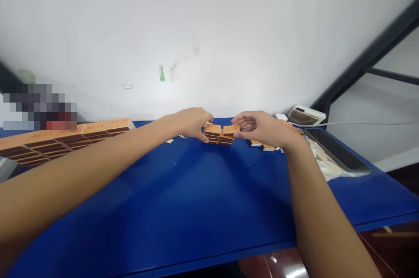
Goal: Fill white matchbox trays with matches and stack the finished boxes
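A small stack of orange matchboxes [219,139] with dark brown striking sides sits near the back of the blue table. My left hand [194,123] is closed around the stack's left end, thumb in front and fingers behind. On the right, my right hand [257,127] pinches a single matchbox [231,130], slightly tilted over the top right of the stack. Its inner fingertips are partly hidden. Beside my right hand lie several loose matchboxes [268,147], partly covered by the wrist.
A long row of stacked matchboxes [108,127] stands at the left. Loose matchsticks [170,140] lie near my left forearm. At the right are a black tray-like object [337,149], a plastic bag [324,164], a white-cased device [306,115] and a cable [369,123]. A white wall [229,51] rises behind.
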